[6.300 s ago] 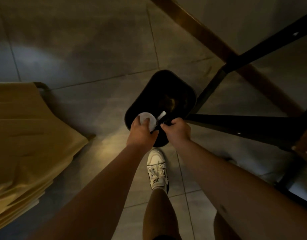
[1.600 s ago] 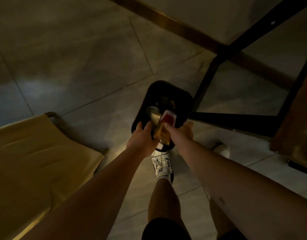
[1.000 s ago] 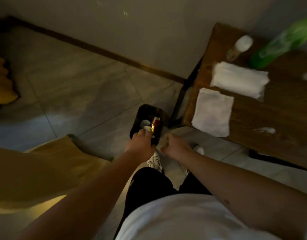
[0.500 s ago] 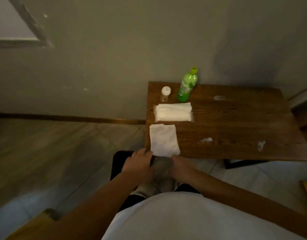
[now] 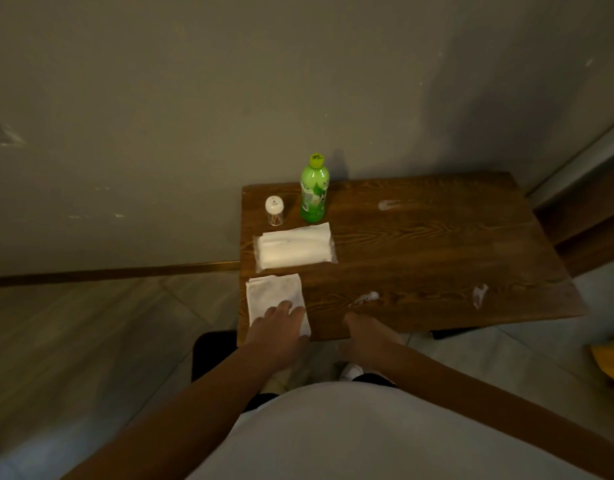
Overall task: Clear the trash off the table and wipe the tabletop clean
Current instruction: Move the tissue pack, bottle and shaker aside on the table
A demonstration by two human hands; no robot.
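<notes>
A white folded cloth lies at the near left corner of the brown wooden table. My left hand rests flat on the cloth's near end, fingers spread. My right hand hangs at the table's front edge, fingers loosely curled, holding nothing. White smears mark the tabletop: one near the front edge, one at the front right, one at the back. A black trash bin stands on the floor below the left corner, mostly hidden by my arm.
A pack of white tissues lies behind the cloth. A green bottle and a small shaker of toothpicks stand at the back left by the wall. Something yellow shows at the right edge.
I have risen from the trash bin, where trash was dropped, and now face the table. My left hand has moved up onto the white cloth; my right hand reached the table edge.
</notes>
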